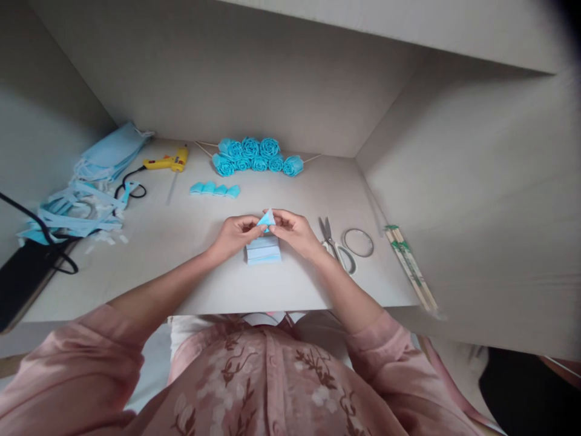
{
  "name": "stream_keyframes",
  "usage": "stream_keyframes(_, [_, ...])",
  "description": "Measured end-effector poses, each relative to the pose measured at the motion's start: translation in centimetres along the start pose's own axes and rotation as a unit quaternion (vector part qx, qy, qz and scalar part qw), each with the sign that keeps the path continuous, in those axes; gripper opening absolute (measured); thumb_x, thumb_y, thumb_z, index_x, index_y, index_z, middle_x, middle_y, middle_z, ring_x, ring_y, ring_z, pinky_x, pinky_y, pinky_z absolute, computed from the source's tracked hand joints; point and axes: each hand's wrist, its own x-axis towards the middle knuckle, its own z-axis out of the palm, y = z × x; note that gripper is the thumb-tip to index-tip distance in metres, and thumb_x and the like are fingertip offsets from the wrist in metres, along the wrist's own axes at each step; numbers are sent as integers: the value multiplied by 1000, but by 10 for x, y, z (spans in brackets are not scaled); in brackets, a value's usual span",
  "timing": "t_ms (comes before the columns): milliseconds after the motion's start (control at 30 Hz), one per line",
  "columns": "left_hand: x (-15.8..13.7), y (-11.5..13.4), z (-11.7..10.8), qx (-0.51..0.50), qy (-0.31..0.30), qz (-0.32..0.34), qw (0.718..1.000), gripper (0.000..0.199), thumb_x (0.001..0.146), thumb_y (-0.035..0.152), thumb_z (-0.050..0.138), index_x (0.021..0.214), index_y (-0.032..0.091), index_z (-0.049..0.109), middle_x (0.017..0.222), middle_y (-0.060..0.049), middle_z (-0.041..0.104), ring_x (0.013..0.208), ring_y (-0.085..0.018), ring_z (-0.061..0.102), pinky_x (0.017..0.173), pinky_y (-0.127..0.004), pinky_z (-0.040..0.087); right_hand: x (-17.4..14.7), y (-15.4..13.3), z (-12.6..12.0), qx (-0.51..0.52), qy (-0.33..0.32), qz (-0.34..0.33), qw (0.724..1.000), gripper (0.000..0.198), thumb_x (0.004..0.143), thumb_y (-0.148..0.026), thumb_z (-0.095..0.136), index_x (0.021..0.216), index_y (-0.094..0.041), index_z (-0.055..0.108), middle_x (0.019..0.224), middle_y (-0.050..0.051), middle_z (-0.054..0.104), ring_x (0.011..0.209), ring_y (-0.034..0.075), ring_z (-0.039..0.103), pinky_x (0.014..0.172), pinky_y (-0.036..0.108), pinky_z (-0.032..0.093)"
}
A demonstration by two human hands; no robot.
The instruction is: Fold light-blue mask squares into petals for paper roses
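Note:
A small piece of blue face-mask fabric (pixel 267 220), folded to a point at the top, is pinched between my two hands. My left hand (pixel 239 233) grips its left side with thumb and fingers, and my right hand (pixel 293 230) grips its right side. Just below them on the table lies a stack of pale blue mask pieces (pixel 264 251). Beyond my hands sits a row of several folded blue petals (pixel 215 190). To the right of my right hand are scissors (pixel 334 245), blades slightly apart, with a metal ring (pixel 358 242) beside them.
Several blue fabric roses (pixel 258 156) on sticks lie at the back. A yellow glue gun (pixel 167 162) rests at the back left, near whole face masks (pixel 111 151) and a heap of scraps (pixel 82 209). Packaged wooden sticks (pixel 411 266) lie along the right wall.

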Motion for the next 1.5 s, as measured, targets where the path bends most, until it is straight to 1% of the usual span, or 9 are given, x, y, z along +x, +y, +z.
stream_keyframes(167, [1,-1,0,-21,-4,-21,1000,32,75,43,65,65,14,59,56,3,52,48,-6,42,48,-19,32,-2,-4,1,-13,-11,0,1000,37,76,-35,72,108,-19,69,88,3,69,83,16,63,81,31,49])
stream_keyframes(333, [1,-5,0,-23,-38,-45,998,31,75,42,64,63,15,56,53,4,50,46,-6,40,46,-19,31,-4,-12,3,14,-14,-2,1000,30,78,-39,71,100,-19,70,83,1,67,78,14,61,77,28,47])
stream_keyframes(567, [-2,0,2,21,-64,-23,997,29,74,39,64,61,14,56,51,6,43,49,-5,35,46,-18,27,-6,-19,2,-80,21,-34,996,18,79,-36,71,84,-18,70,74,-1,63,70,11,55,70,25,43])
stream_keyframes(700, [-3,3,1,-12,-78,-53,996,29,73,39,65,62,15,56,51,5,48,47,-6,40,45,-18,31,-8,-22,4,-154,48,-88,983,14,82,-33,68,84,-19,70,75,-1,65,71,13,58,72,26,45])
stream_keyframes(833, [-3,4,1,-78,-84,-80,990,30,72,42,68,66,15,58,56,3,56,47,-7,46,45,-19,38,-8,-22,2,-251,56,-190,948,15,89,-33,61,86,-24,73,82,3,70,79,17,62,80,33,47])
stream_keyframes(933, [-3,4,1,-125,-85,-95,984,32,71,44,71,69,15,58,59,2,58,48,-7,49,45,-19,40,-7,-20,-2,-297,42,-234,925,19,92,-33,57,93,-27,75,89,4,73,85,20,64,87,39,46])
stream_keyframes(1167, [-4,6,2,-205,-76,-125,968,36,67,44,78,70,15,57,58,2,59,48,-8,51,43,-19,39,-6,-15,-4,-327,26,-264,907,25,95,-30,50,100,-30,75,91,4,74,86,19,64,87,40,45])
stream_keyframes(1367, [-4,7,3,-233,-84,-131,960,39,66,46,79,72,14,57,59,2,60,49,-8,53,43,-19,38,-7,-16,-3,-306,26,-259,916,26,96,-31,49,99,-30,75,92,6,74,86,20,64,85,41,45])
stream_keyframes(1500, [-3,6,4,-236,-82,-134,959,41,68,49,78,71,14,57,59,1,60,49,-8,53,44,-19,38,-7,-15,-3,-326,34,-265,907,26,95,-30,49,97,-28,76,91,6,74,85,19,65,82,39,46])
